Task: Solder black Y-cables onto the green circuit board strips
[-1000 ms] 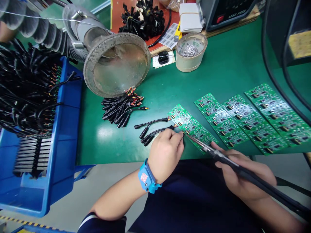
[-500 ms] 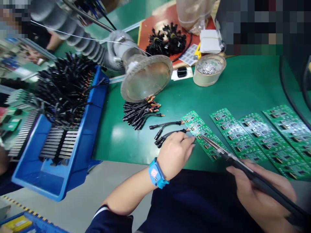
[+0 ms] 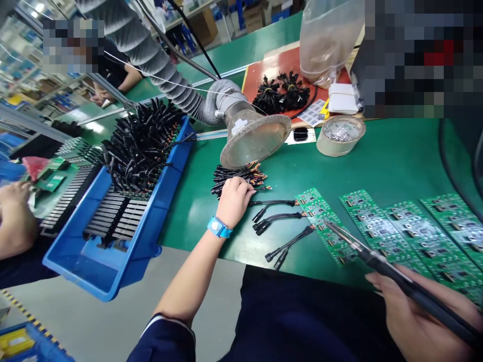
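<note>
My left hand (image 3: 234, 200), with a blue wrist strap (image 3: 218, 228), reaches into a loose pile of black cable pigtails (image 3: 237, 176) and its fingers curl round one of them. My right hand (image 3: 418, 317) grips a black soldering iron (image 3: 392, 275) whose tip rests over the nearest green circuit board strip (image 3: 325, 223). Three black split cables (image 3: 277, 219) lie with their coloured wire ends joined to that strip's left edge.
More green board strips (image 3: 415, 236) lie in a row to the right. A fume extraction funnel (image 3: 254, 138) hangs over the pile. A blue bin (image 3: 113, 251) of black cables stands at left, a tub of solder bits (image 3: 340, 134) at the back. Another person's hand (image 3: 13, 216) shows far left.
My left hand left the board's edge and moved up-left to the cable pile. A third cable now lies attached to the strip. The view has swung up and left.
</note>
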`<state>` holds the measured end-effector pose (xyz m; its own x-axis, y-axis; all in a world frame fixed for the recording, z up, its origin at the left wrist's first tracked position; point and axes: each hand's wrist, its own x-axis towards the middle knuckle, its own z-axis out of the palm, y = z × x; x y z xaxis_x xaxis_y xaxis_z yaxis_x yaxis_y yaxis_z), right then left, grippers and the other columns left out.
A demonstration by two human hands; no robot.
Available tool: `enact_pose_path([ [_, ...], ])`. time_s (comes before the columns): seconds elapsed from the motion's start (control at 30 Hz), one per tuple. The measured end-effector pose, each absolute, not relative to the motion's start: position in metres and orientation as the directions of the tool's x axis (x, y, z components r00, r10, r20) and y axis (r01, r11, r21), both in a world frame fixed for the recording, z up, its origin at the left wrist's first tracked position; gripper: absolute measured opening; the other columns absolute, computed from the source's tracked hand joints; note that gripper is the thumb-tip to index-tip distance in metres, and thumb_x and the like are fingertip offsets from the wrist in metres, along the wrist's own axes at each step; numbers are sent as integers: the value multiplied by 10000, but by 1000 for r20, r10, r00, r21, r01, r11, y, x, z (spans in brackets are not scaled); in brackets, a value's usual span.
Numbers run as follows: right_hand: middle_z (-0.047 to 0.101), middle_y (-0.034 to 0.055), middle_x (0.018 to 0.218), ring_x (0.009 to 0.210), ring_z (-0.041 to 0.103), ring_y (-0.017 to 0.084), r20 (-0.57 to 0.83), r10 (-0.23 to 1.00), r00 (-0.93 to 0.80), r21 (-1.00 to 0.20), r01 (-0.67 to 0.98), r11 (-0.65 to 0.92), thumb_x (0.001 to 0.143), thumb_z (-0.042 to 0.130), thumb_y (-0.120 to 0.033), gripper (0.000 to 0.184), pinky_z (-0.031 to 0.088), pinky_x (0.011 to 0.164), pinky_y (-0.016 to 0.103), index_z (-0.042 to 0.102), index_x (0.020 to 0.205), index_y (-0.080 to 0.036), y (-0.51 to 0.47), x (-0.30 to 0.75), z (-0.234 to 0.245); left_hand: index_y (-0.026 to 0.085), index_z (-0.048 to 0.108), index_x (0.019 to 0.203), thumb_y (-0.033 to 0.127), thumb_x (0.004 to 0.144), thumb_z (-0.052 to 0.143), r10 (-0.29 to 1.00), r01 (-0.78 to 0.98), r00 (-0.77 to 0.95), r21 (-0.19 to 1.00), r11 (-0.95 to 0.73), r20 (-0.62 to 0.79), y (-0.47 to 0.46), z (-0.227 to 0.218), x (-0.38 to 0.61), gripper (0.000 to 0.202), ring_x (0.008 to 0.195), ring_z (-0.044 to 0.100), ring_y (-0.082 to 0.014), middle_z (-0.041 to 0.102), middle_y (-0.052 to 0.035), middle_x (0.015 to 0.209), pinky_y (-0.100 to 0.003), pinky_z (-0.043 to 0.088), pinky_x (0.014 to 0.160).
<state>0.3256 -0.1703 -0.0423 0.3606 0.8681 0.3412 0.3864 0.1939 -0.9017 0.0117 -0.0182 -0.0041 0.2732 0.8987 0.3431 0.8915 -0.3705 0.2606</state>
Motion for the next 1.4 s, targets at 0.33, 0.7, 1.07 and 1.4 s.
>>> enact_pose_path([
  [0.33, 709, 20, 795, 665, 680, 202, 394, 881, 261, -904, 285, 319, 739, 651, -127, 390, 606, 601, 308, 603, 1109, -240, -136, 304, -8, 155, 574, 994, 299, 888, 506, 931, 168, 296, 971, 169, -213, -104, 32, 97, 192, 691, 642, -142, 661, -43, 765, -305, 537, 683],
  [0.7, 656, -10, 839, 818, 657, 130, 173, 975, 139, -982, 104, 159, 755, 656, -171, 331, 570, 752, 250, 576, 1071, -225, -116, 287, 10, 115, 579, 912, 354, 800, 637, 742, -93, 433, 794, 601, -512, -122, 28, 130, 270, 679, 627, -111, 662, -43, 753, -253, 518, 680],
  [1.07, 635, -28, 761, 693, 646, 133, 47, 964, 263, -999, 2, 48, 737, 679, -198, 282, 571, 722, 311, 551, 983, -250, -125, 277, 5, 112, 582, 802, 212, 684, 746, 871, -260, 212, 833, 488, -443, -112, 19, 150, 226, 557, 623, -107, 664, -16, 605, -217, 503, 589],
  [1.4, 650, -14, 830, 787, 651, 144, 64, 971, 230, -997, -23, 71, 742, 675, -171, 345, 539, 835, 345, 540, 1050, -248, -130, 286, -4, 75, 635, 787, 380, 809, 620, 735, -228, 494, 746, 625, -464, -114, 18, 137, 307, 560, 638, -125, 657, -54, 633, -231, 519, 586],
])
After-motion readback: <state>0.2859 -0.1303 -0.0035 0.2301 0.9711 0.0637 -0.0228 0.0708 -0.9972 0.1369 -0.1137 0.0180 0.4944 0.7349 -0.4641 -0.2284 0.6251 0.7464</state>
